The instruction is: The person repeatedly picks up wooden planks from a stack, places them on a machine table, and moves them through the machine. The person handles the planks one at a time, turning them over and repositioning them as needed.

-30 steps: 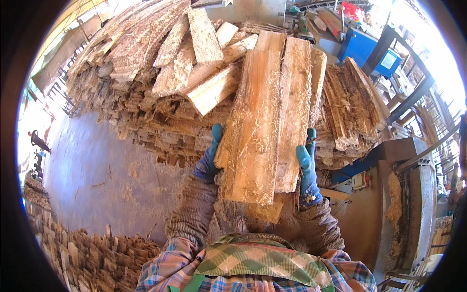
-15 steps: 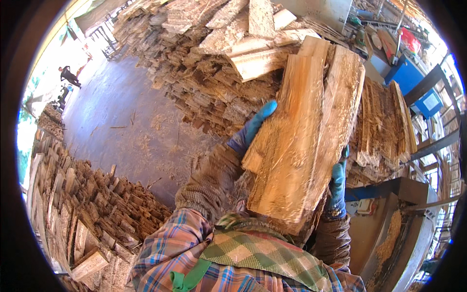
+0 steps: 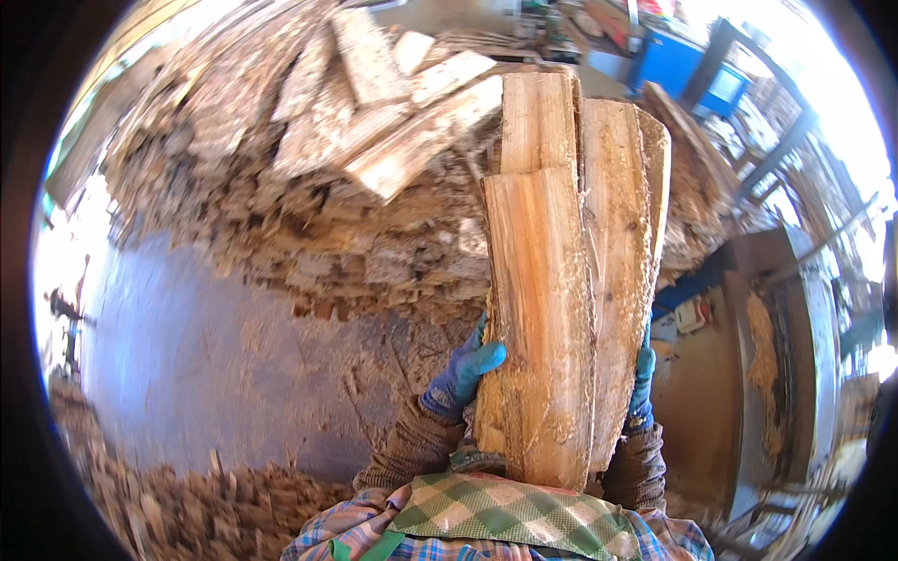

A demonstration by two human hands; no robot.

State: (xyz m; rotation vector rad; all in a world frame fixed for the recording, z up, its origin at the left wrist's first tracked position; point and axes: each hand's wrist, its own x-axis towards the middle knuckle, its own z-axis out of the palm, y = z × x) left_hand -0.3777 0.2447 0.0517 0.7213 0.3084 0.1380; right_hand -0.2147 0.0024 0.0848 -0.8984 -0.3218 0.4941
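Observation:
Between my two hands is a bundle of rough wooden boards (image 3: 547, 309), sawdust on their faces, held close against my front with the long sides pointing away from me. My left hand (image 3: 465, 374), in a blue glove, grips the bundle's left edge with the thumb on top. On the opposite edge my right hand (image 3: 643, 379), gloved in blue too, presses against the side; the boards hide most of its fingers. Beyond the left hand rises a big stack of boards (image 3: 365, 248), with several loose pale pieces (image 3: 426, 136) lying across its top.
A machine with a metal bed (image 3: 702, 402) and a strip of sawdust stands at the right. Farther back are a blue cabinet (image 3: 666, 64) and dark metal bars. More stacked wood (image 3: 206, 510) fills the lower left. Sawdust and splinters litter the grey floor (image 3: 234, 365).
My view has turned to the right. The bundle has swung from a slant to nearly straight ahead, and both hands have slid lower in view, still holding it.

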